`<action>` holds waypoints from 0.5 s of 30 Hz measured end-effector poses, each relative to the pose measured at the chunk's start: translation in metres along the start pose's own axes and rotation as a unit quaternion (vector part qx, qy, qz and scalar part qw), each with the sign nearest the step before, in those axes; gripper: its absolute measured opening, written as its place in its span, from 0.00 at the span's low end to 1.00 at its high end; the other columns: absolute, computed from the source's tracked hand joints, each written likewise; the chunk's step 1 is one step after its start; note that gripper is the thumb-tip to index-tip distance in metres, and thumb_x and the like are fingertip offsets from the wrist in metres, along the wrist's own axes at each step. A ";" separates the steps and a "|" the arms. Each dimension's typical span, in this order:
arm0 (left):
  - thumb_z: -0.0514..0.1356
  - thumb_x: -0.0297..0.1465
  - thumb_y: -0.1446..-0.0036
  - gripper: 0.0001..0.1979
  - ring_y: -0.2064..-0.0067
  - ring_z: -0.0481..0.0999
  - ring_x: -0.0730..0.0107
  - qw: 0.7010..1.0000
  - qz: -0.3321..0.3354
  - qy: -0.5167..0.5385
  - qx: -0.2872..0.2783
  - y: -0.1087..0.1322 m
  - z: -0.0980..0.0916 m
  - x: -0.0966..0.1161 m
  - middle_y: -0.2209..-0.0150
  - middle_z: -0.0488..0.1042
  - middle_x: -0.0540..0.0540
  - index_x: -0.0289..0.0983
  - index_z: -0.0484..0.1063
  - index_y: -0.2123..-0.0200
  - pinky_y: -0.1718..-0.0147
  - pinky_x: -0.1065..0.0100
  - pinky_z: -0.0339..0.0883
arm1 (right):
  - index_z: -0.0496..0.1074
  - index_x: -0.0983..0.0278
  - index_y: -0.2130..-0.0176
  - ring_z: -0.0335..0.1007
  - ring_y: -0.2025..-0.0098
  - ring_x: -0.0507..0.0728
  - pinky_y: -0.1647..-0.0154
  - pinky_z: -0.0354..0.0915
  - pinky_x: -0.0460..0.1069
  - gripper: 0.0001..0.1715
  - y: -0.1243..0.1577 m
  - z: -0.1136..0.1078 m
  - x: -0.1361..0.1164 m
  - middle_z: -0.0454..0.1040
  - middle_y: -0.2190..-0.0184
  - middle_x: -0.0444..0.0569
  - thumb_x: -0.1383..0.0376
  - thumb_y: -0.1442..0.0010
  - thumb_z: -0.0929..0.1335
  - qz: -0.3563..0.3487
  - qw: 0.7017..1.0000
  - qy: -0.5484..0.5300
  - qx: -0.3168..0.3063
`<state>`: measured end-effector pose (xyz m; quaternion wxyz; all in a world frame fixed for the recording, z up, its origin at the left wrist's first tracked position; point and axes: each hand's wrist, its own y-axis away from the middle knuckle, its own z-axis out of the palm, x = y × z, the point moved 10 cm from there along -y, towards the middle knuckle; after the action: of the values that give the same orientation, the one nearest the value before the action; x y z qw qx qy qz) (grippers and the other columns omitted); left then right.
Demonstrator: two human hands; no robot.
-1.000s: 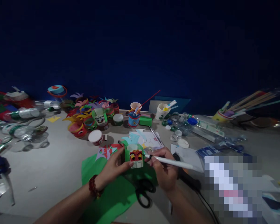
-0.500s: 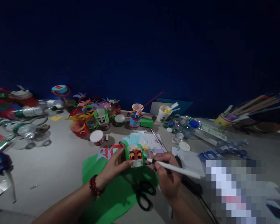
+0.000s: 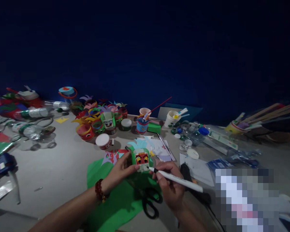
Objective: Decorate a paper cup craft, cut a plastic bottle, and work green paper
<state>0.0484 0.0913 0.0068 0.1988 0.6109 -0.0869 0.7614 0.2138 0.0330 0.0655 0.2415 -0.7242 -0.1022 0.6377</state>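
Observation:
My left hand point(image 3: 119, 172) grips a small green paper-wrapped cup point(image 3: 141, 159) that bears a red and yellow face, holding it upright above a green paper sheet point(image 3: 111, 199). My right hand point(image 3: 170, 185) pinches a white marker pen point(image 3: 176, 180), its dark tip touching the lower right of the face. Black scissors point(image 3: 151, 201) lie on the green sheet just below both hands. A red bead bracelet is on my left wrist.
Several decorated cups point(image 3: 96, 124) stand at the back left near plastic bottles point(image 3: 30, 129). Paper cups with brushes point(image 3: 171, 118), bottle caps, paper cutouts point(image 3: 157, 146), a black glue gun point(image 3: 190, 180) and sticks point(image 3: 263, 112) fill the middle and right. A blurred patch covers the lower right.
The marker tip has moved left and down onto the lower part of the cup's face. My left hand keeps the cup in place. The view has shifted slightly.

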 end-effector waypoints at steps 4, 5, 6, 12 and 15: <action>0.71 0.42 0.51 0.27 0.43 0.73 0.47 1.000 0.001 0.012 0.001 -0.002 0.000 -0.001 0.48 0.77 0.40 0.36 0.72 0.51 0.45 0.55 0.67 | 0.71 0.60 0.65 0.73 0.69 0.56 0.72 0.68 0.48 0.04 0.001 0.001 0.001 0.73 0.72 0.45 0.68 0.39 0.66 -0.006 1.000 0.023 -0.015; 0.71 0.42 0.52 0.27 0.43 0.73 0.47 1.000 0.002 0.016 -0.001 -0.002 0.000 -0.001 0.48 0.77 0.40 0.37 0.72 0.51 0.45 0.54 0.67 | 0.71 0.59 0.64 0.73 0.69 0.56 0.73 0.68 0.48 0.04 0.001 0.001 0.002 0.73 0.72 0.45 0.68 0.39 0.66 -0.004 1.000 0.025 -0.016; 0.71 0.42 0.51 0.27 0.43 0.73 0.47 1.000 0.002 0.019 -0.004 -0.002 0.001 -0.001 0.48 0.77 0.40 0.37 0.72 0.51 0.45 0.53 0.67 | 0.71 0.59 0.64 0.73 0.68 0.57 0.73 0.68 0.48 0.03 0.001 0.001 0.003 0.73 0.72 0.45 0.68 0.39 0.67 -0.003 1.000 0.026 -0.016; 0.71 0.42 0.50 0.26 0.43 0.72 0.47 1.000 -0.007 0.020 -0.013 -0.001 0.001 -0.003 0.48 0.77 0.42 0.38 0.72 0.50 0.44 0.53 0.66 | 0.71 0.59 0.63 0.73 0.71 0.56 0.76 0.67 0.46 0.04 0.002 0.002 0.003 0.74 0.72 0.46 0.68 0.39 0.67 -0.019 0.999 0.026 -0.018; 0.71 0.42 0.50 0.27 0.43 0.72 0.48 0.999 -0.006 0.027 -0.016 -0.002 0.001 -0.003 0.46 0.76 0.41 0.38 0.72 0.50 0.43 0.53 0.65 | 0.71 0.60 0.62 0.74 0.71 0.56 0.77 0.67 0.46 0.03 0.003 0.002 0.005 0.74 0.72 0.45 0.67 0.39 0.67 -0.014 1.000 0.016 -0.007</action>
<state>0.0508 0.0919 0.0045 0.2152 0.5875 -0.0905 0.7748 0.2125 0.0330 0.0598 0.2467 -0.7345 -0.1126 0.6220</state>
